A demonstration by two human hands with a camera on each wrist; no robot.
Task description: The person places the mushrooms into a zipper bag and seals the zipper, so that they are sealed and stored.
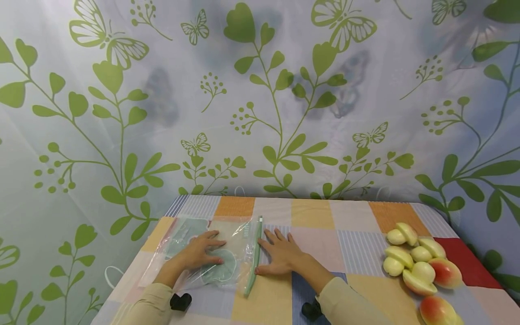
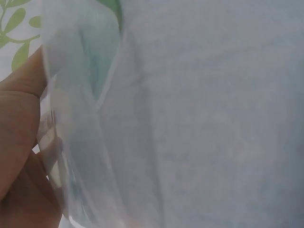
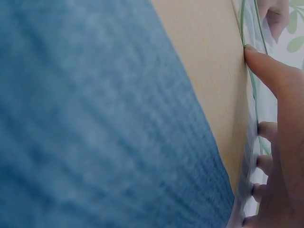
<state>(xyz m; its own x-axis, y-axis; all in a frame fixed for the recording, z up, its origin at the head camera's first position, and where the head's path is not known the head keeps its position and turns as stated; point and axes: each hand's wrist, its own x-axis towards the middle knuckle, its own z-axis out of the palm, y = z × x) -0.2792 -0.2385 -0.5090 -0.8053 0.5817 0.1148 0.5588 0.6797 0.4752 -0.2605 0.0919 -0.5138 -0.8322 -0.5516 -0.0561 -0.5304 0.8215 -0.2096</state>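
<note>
A clear plastic zipper bag (image 1: 239,232) lies flat on the patchwork tablecloth, with pale green flat pieces (image 1: 221,266) inside; their kind is unclear. Along its right edge runs a green zip strip (image 1: 256,255). My left hand (image 1: 197,253) rests on top of the bag with its fingers spread. The left wrist view shows the bag's clear film (image 2: 85,142) close up beside that hand. My right hand (image 1: 282,253) lies spread just right of the strip. In the right wrist view its thumb (image 3: 266,66) touches the green edge.
Several yellow and red peach-like fruit pieces (image 1: 420,273) lie at the table's right side, some showing pale cut faces. Small black objects sit by each sleeve (image 1: 156,300). A leaf-patterned curtain (image 1: 260,99) hangs behind the table (image 1: 313,214).
</note>
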